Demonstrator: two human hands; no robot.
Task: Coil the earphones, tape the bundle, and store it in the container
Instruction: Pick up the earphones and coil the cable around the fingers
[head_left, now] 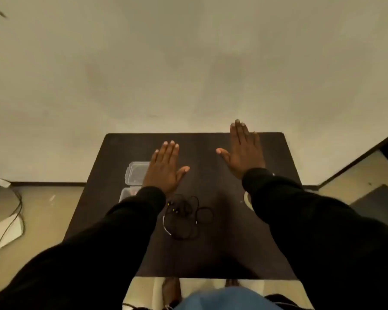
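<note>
Dark counter (222, 157) in the middle of the frame, pale wall above. Left hand (164, 168) flat, fingers straight, back up, held out left of centre, partly covering a clear container (136, 173). Right hand (244, 151) likewise flat, reaching over the far edge at upper right. Loose black earphones (185, 217) tangled at centre, below the left hand, untouched. Black sleeves (99, 249) filling the lower corners. Pale tape roll (248, 199) peeking beside the right sleeve.

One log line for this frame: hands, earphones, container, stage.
left hand open, empty | right hand open, empty | earphones loose on table | container beside left hand | stage: coiling not begun
</note>
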